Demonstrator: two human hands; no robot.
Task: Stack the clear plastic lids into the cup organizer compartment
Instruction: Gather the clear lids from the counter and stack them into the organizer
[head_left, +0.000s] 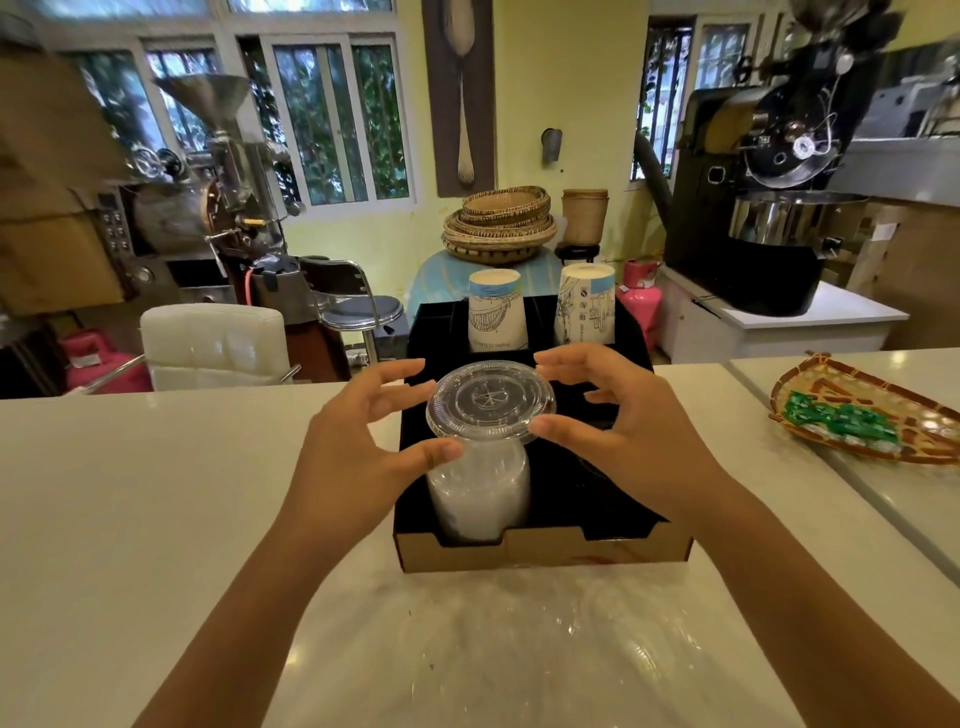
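A tall stack of clear plastic lids (480, 483) stands upright in the front-left compartment of the black cup organizer (545, 551). Its top lid (491, 400) rises well above the organizer's wall. My left hand (358, 447) cups the stack from the left, thumb pressed just under the top lid. My right hand (618, 421) cups it from the right, thumb on the top lid's rim and fingers curled over its far edge. The front-right compartment beside the stack looks dark and holds nothing I can make out.
Two stacks of printed paper cups (493, 309) (584, 304) stand in the organizer's back compartments. Crumpled clear plastic wrap (519, 649) lies on the white counter (156, 493) in front. A woven tray with green packets (857, 421) sits at the right.
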